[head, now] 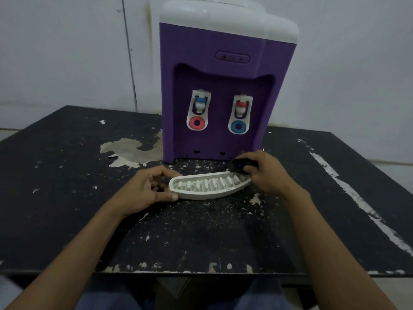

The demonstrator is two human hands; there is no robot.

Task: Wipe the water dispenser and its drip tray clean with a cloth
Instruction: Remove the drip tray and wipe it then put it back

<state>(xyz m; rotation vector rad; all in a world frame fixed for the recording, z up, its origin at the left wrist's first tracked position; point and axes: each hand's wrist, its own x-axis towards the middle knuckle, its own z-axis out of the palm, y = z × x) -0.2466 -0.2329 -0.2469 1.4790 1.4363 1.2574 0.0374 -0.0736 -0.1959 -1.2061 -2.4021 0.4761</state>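
A purple water dispenser with a white top stands at the back of the black table. Its white slotted drip tray lies detached on the table in front of it. My left hand grips the tray's left end, thumb on the near rim and fingers behind. My right hand holds a small dark cloth bunched in its fingers, pressed on the tray's right end.
The black table has peeling, chipped paint and a bare patch left of the dispenser. A white wall rises behind it, with a thin cable running down. The table's front edge lies just above my knees.
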